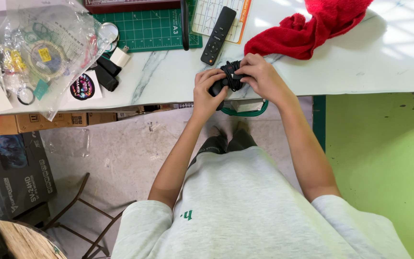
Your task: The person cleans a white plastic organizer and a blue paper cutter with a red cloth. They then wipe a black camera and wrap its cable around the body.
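At the upper centre of the frame, a left hand (208, 91) and right hand (259, 76) clasp a black adapter wound with cable (228, 80) at the marble table's (168, 76) edge, below a black remote (218, 34)

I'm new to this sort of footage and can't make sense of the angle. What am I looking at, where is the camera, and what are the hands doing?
There is no machine here: the one picture comes from a camera on a person's head, looking down past their shirt to a marble-patterned table. The left hand and right hand together grip a black device wound with black cord at the table's edge. Behind them lie a black remote, a red towel, a green cutting mat, a round sticker and a clear bag of small parts.
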